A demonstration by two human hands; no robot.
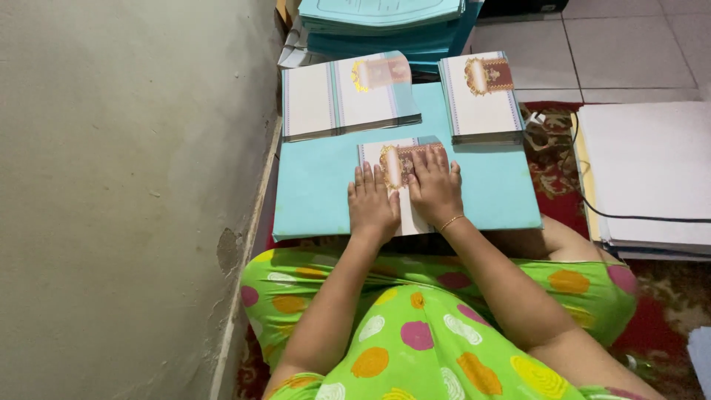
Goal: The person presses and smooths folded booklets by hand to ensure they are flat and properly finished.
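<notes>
— On the turquoise board (318, 192) across the lap, I see the left hand (372, 205) and right hand (435, 189) lying flat, fingers together, pressing a folded card (396, 159).
— Step?
— Creasing, I judge. Next calls for lifting it toward the stack (483, 100) beyond.

There is only one view. The camera sits on the person's head and looks almost straight down and a little forward. It is close to the person's lap and arms. The blue board (318, 185) on the lap fills the middle. A wall (126, 185) runs down the left side, and the tiled floor (622, 44) shows at the top right.
</notes>
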